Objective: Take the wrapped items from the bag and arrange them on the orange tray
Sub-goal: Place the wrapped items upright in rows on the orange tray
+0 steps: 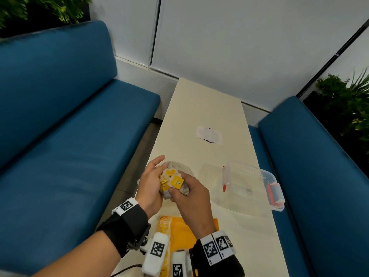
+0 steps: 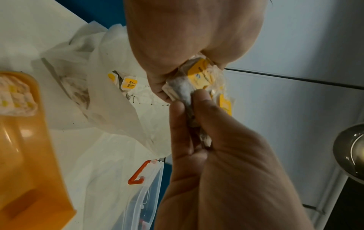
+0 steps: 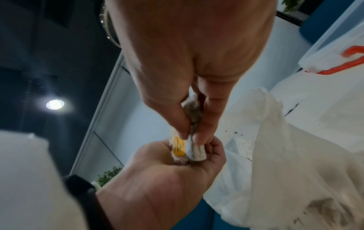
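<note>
A bundle of white wrapped items with yellow labels point(image 1: 171, 181) is held above the table, over the crumpled white plastic bag point(image 2: 110, 66). My left hand point(image 1: 156, 172) cups the bundle with curled fingers point(image 3: 213, 149). My right hand point(image 1: 176, 191) pinches one white wrapped item point(image 2: 182, 91) at the bundle's edge between thumb and forefinger point(image 3: 204, 123). More labelled items point(image 2: 129, 83) show inside the bag's mouth. The orange tray point(image 1: 182, 234) lies near me under my wrists, with one wrapped item point(image 2: 16, 96) at its left end. In the head view the bag is mostly hidden behind my hands.
A clear plastic box point(image 1: 251, 186) with red latches point(image 2: 138, 174) stands on the table to the right of my hands. A white paper patch point(image 1: 208, 134) lies further up the narrow cream table point(image 1: 203, 104). Blue benches point(image 1: 69, 136) flank both sides.
</note>
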The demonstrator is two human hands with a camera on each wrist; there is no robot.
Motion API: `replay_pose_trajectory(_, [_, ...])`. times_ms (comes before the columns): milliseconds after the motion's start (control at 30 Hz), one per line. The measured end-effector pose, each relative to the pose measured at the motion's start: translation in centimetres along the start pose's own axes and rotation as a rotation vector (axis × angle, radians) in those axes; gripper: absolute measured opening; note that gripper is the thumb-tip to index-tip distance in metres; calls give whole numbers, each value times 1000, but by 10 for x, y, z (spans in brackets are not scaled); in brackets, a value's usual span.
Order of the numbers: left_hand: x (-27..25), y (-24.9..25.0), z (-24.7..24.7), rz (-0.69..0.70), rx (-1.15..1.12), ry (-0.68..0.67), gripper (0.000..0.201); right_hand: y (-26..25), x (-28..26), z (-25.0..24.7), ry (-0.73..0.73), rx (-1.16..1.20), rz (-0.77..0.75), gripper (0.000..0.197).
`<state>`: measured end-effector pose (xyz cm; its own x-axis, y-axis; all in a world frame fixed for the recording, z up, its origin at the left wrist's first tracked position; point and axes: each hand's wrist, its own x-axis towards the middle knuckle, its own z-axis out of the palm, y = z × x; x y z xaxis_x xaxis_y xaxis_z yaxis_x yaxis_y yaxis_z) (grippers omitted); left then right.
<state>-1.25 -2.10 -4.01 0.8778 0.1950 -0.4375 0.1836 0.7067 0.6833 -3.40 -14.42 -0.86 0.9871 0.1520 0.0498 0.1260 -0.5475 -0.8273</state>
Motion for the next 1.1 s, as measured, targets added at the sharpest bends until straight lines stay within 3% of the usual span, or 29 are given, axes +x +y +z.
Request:
replay_pose_trajectory(200, [-13,1,-5,-184,-73,-80,33,-3,-9,0,-42,-124,-78,47])
replay_pose_trajectory(367, [-21,-11,-15,-359,-165,-142,57,5,-14,6,-99,-257,-96,49])
replay_pose_trajectory(567, [-30,-20,-30,-455,-98,-147,52,18,-18,11,-183,-320,-7,54])
replay_pose_trajectory(733, [-29,-26,-40,-468,-93,-87,44,21,-18,9,-258,-211,-6,67])
replay_pose_trajectory(933, [-28,-23,-41,-483,-105,-120,42,22,-11,0,-239,-150,-49,29])
replay_pose_trajectory(1100, [-30,-19,-42,-483,-61,-129,44,19,-5,-8,-220,-101,-26,21])
